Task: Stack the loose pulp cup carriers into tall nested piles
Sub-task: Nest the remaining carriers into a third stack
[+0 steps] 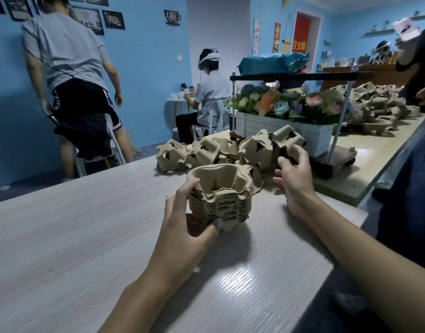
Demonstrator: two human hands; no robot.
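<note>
**On the table, mid-frame: one nested pile in hand, a heap waiting behind it**

Dead centre on the pale wood-grain table point(86, 236) sits the nested pile point(218, 203) of pulp cup carriers, open side up. I can't count the layers properly, the rims blur together. The left hand point(190, 224) grips it from the 8 o'clock side: thumb pressed on the bottom front, fingers curled over the left rim.

At 2 o'clock from the pile, the right hand point(295, 181) is up against the loose carriers point(206, 152), fingers bent. Honestly can't tell if it's got hold of one or is just touching an edge. The fingertips cover that spot and it's dark there.

That heap runs across 12 o'clock, mostly tipped on their sides or upside down, a few hidden behind others.

Behind it, at 1 o'clock, is a white planter box point(290, 131) of fake flowers on a wheeled cart point(336, 159). More carriers point(375, 102) are spread out at 2 o'clock, too small to sort out.

A standing person point(62, 49) at 10 o'clock has their head cut off by the frame. A seated person point(209, 87) in a headset faces away. Someone at 3 o'clock is mostly out of shot.
</note>
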